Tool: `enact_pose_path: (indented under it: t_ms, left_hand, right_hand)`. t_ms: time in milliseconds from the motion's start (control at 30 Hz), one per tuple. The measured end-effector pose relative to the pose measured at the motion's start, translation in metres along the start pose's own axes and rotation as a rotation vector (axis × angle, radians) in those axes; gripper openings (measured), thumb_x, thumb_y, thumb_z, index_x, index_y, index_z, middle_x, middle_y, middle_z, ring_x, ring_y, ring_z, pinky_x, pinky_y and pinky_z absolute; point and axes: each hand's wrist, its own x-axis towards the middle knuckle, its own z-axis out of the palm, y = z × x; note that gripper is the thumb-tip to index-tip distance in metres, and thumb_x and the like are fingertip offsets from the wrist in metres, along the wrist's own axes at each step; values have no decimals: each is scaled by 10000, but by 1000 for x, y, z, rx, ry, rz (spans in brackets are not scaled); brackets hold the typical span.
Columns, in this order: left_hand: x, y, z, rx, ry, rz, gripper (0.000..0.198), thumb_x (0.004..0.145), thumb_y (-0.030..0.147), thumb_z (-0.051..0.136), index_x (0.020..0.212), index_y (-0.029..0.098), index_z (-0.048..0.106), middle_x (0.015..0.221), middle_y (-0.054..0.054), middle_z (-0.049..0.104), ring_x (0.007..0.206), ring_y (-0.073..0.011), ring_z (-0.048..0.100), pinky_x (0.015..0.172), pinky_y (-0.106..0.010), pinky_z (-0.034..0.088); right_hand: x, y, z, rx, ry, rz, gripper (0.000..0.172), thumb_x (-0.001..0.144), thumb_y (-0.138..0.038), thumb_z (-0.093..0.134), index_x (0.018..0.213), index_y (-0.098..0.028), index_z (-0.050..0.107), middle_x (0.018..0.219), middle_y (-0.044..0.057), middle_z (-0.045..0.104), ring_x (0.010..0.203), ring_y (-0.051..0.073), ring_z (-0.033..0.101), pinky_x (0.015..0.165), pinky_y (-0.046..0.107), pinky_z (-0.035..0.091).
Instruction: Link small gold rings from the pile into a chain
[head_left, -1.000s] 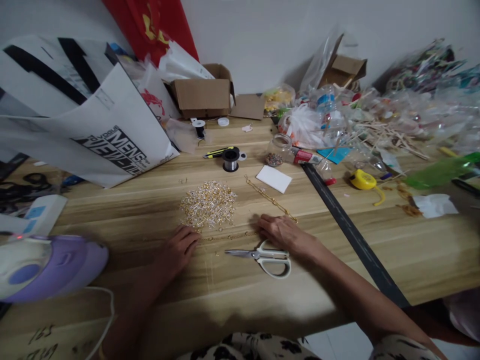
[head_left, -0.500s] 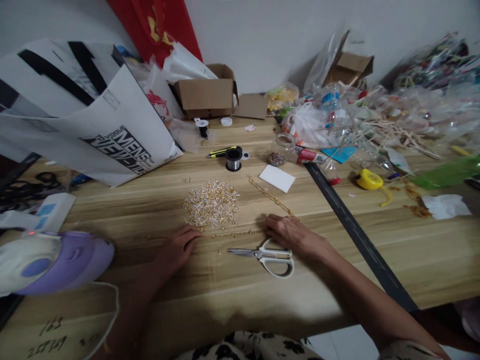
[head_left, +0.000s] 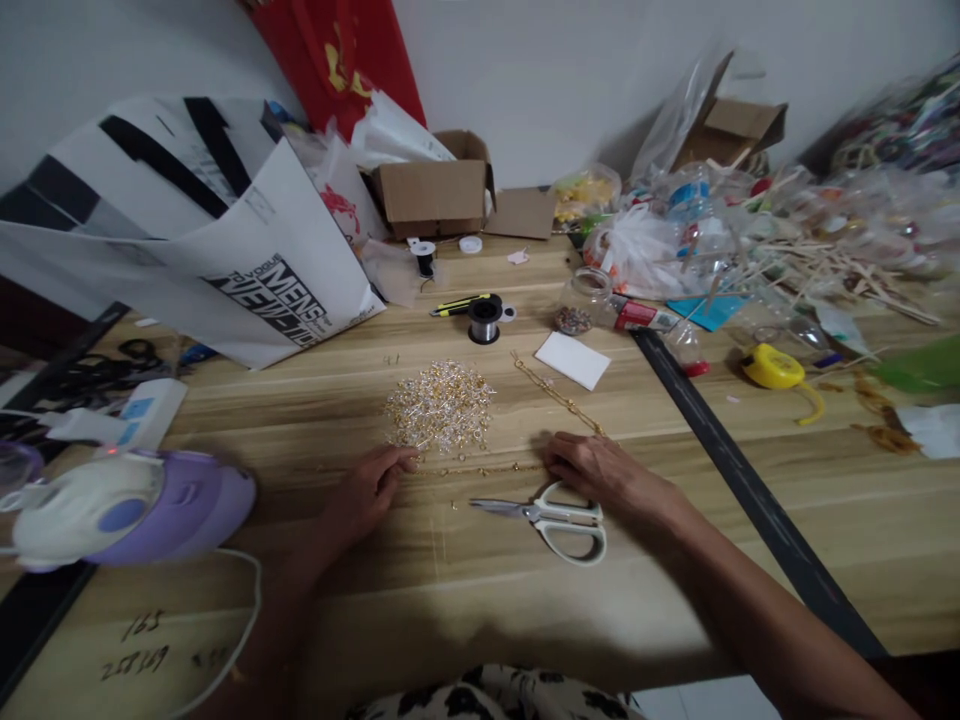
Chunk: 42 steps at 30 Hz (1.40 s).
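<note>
A thin gold chain (head_left: pixel 480 471) with small charms lies stretched along the wooden table between my two hands. My left hand (head_left: pixel 371 490) is closed at its left end, fingertips pinching near the pile's lower edge. At the other end my right hand (head_left: pixel 592 465) pinches the chain, its fingers pressed down on the table. White-handled scissors (head_left: pixel 566 520) rest just below the chain, blades pointing left. A heap of small gold and silver findings (head_left: pixel 441 405) sits above it. Another gold chain (head_left: pixel 555 393) runs from beside my right hand toward the back.
A wire spool (head_left: pixel 484 322), a utility knife (head_left: pixel 459 305), a bead jar (head_left: pixel 577 305) and a white card (head_left: pixel 572 360) lie farther back. A yellow tape measure (head_left: pixel 772 368) is right; a purple-and-white device (head_left: pixel 142 510) left. A paper bag (head_left: pixel 247 260) stands back left.
The view has turned slightly left, so everything appears shifted to the right. Both hands keep their places at the chain, with hardly any movement against the table.
</note>
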Motion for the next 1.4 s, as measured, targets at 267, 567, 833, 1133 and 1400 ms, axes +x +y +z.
enact_pose_path:
  t_ms: [267, 567, 833, 1133, 1400]
  left_hand:
    - [-1, 5, -7, -54, 154, 22, 235, 807, 161, 419, 887, 182, 640, 872, -47, 660, 843, -173, 603, 776, -307, 493]
    - [-5, 8, -7, 122, 109, 145, 207, 855, 253, 473, 888, 179, 663, 824, -45, 617, 801, -159, 572, 747, -284, 484]
    - [-12, 7, 6, 404, -42, 280, 245, 883, 194, 409, 974, 173, 635, 928, -71, 617, 926, -199, 537, 881, -377, 457]
    - [-15, 9, 11, 474, -90, 277, 235, 875, 178, 413, 992, 161, 617, 945, -86, 613, 925, -219, 539, 826, -371, 478]
    - [-11, 20, 18, 455, -2, 360, 297, 881, 176, 406, 1138, 146, 554, 1012, -101, 591, 987, -229, 510, 857, -389, 468]
  right_hand:
    - [1, 3, 2, 4, 6, -11, 131, 888, -206, 453, 853, -168, 573, 862, 56, 612, 707, 143, 550, 617, 249, 332]
    - [2, 1, 0, 40, 11, -13, 134, 891, -206, 455, 842, -169, 573, 850, 57, 609, 731, 140, 546, 651, 241, 355]
    - [2, 0, -2, 36, 14, -23, 139, 895, -218, 451, 836, -166, 566, 849, 62, 607, 720, 145, 549, 638, 246, 353]
    - [2, 2, -1, 47, 1, -28, 134, 892, -224, 457, 842, -169, 568, 854, 50, 602, 742, 141, 545, 642, 240, 345]
    - [2, 4, 0, 53, 24, -34, 102, 877, -195, 473, 845, -167, 565, 850, 46, 599, 730, 136, 544, 633, 235, 341]
